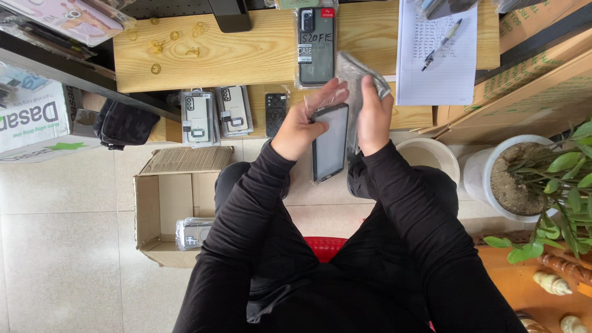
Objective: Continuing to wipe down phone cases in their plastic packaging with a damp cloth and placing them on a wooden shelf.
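Note:
My left hand (306, 122) grips the top of a dark phone case (330, 143), held upright over my lap. My right hand (374, 114) holds a crumpled clear plastic sleeve (356, 71) just right of the case, and its edge runs down beside the case. Both arms wear black sleeves. On the wooden shelf straight ahead lies a packaged dark phone case with a label (316, 46).
Several packaged cases (216, 112) lean along the shelf's lower edge. Below left is an open cardboard box (161, 203) with one packaged case inside. A sheet of paper with a pen (439, 52) lies right. A white bucket (431, 155) and potted plant (524, 176) stand right.

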